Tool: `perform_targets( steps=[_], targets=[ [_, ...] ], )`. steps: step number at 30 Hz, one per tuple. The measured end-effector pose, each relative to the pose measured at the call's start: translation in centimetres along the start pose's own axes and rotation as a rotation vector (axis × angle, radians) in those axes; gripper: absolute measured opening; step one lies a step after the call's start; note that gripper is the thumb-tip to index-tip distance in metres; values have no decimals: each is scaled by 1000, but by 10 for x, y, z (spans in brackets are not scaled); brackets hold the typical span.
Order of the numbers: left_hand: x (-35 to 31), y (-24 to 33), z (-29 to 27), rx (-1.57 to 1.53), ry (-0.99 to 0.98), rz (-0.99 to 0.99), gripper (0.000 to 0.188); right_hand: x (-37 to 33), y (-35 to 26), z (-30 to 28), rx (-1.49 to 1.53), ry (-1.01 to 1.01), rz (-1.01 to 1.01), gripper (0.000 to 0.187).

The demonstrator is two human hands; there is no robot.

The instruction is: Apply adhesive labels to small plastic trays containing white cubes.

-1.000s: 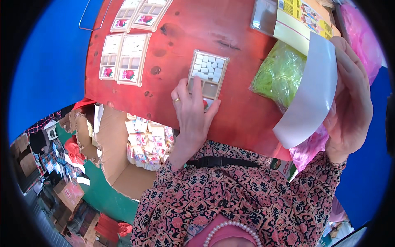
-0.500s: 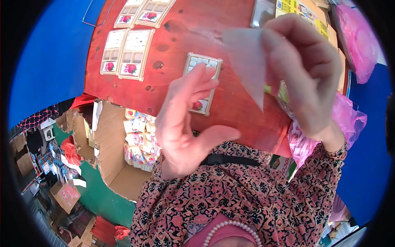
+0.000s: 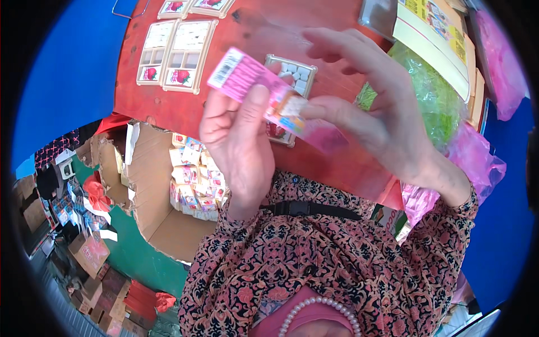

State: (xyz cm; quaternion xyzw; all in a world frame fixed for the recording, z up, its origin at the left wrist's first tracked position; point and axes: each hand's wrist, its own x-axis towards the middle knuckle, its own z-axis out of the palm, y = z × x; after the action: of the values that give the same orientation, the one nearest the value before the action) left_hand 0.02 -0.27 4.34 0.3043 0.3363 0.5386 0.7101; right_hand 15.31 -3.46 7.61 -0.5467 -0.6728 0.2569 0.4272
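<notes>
My left hand [image 3: 241, 132] is closed on a pink printed plastic bag [image 3: 247, 78], thumb on top and fingers behind. The bag slants down to the right; its lower right end looks see-through and blurred. My right hand [image 3: 376, 95] is beside that end with its fingers spread, its thumb lying over the bag; whether it touches is hard to tell. Beneath, partly covered by the bag and my hands, a small cream tray [image 3: 311, 70] with white pieces lies on the red table [image 3: 337, 168]. A strawberry picture shows at its near end.
Several similar trays [image 3: 182, 59] stand at the table's far left. On the right are a clear bag with green contents [image 3: 429, 95], a yellow printed sheet [image 3: 432, 33] and pink plastic bags [image 3: 477, 157]. A cardboard box [image 3: 160, 185] at lower left holds many small packets [image 3: 196, 180].
The film raised in my right hand is no longer there. My left hand, earlier open, now grips the pink bag. My right hand has moved slightly left and its fingers have spread.
</notes>
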Motion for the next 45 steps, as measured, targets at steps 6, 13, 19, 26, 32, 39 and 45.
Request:
perform_targets(
  steps=[6, 13, 19, 26, 32, 39, 45],
  targets=[
    [10, -10, -19, 54, 131, 85, 21, -36, 23, 9, 656, -291, 769, 29],
    [1, -20, -32, 69, 239, -5, 22, -44, 31, 16, 579, -345, 829, 16],
    [-2, -23, -58, 247, 249, -2, 17, -60, 40, 36, 667, -260, 913, 17],
    [3, -27, -60, 443, 221, -7, 19, -45, 47, 40, 382, -258, 857, 22],
    [8, -40, -68, 496, 197, -7, 20, -44, 57, 45, 259, -179, 769, 25],
    [7, -41, -66, 635, 182, 56, 17, -43, 62, 46, 239, -182, 763, 28],
    [9, -43, -67, 746, 174, 67, 22, -40, 63, 46, 185, -210, 747, 27]
  ],
)
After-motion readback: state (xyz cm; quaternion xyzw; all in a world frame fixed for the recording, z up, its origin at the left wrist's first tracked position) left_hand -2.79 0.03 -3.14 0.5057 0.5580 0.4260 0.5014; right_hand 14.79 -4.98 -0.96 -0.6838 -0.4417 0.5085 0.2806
